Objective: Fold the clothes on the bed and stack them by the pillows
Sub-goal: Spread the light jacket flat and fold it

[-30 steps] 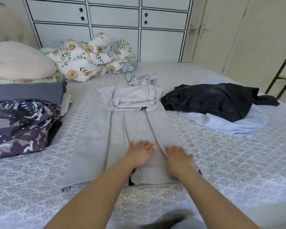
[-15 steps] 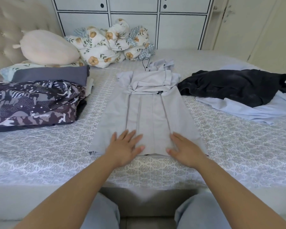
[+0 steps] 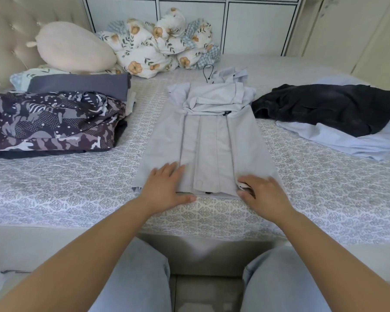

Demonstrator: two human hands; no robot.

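**One dress laid flat, two hands at its hem**

One pale grey dress lies lengthwise at the middle of the bed, sides folded inward, hem at the near edge. The left hand rests flat on the hem's left part, fingers straight. The right hand pinches the hem's right corner between thumb and curled fingers. To the right, one dark garment lies on one light blue garment. To the left, one stack of folded clothes sits beside one cream pillow. One floral quilt is bundled behind.
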